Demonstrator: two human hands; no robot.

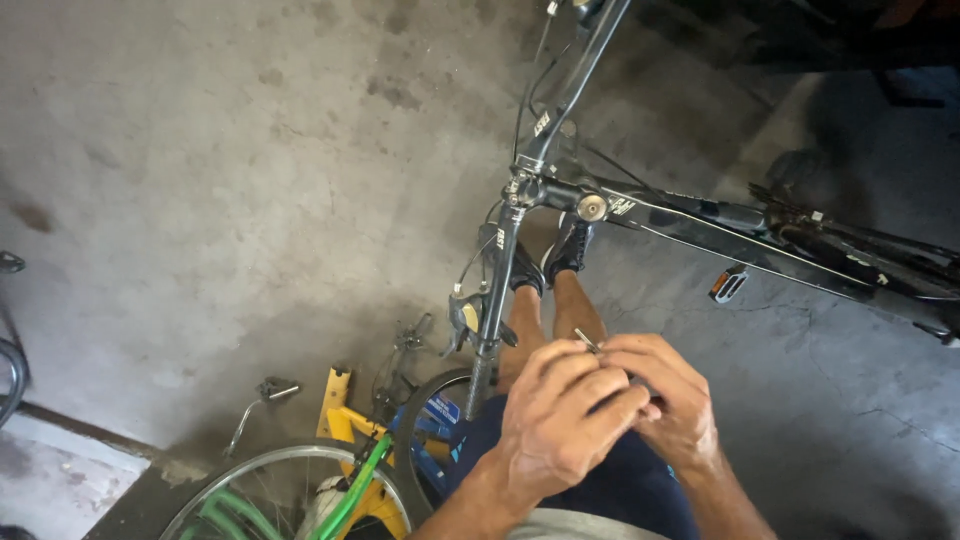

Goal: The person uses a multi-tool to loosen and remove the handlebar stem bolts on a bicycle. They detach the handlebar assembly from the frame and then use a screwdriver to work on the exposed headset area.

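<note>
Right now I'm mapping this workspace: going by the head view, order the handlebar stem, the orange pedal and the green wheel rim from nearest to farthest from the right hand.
From the right hand:
1. Orange pedal, above and slightly right.
2. Handlebar stem, above, left.
3. Green wheel rim, far left, low.

Black bicycle frame (700,225), green-rimmed wheel (250,490), yellow stand (340,415), grey stained floor (230,180)

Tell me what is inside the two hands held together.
A thin metal tool sticks out above the left hand and right hand. Its lower end is covered by the fingers, so whatever else they grip cannot be seen.
</note>
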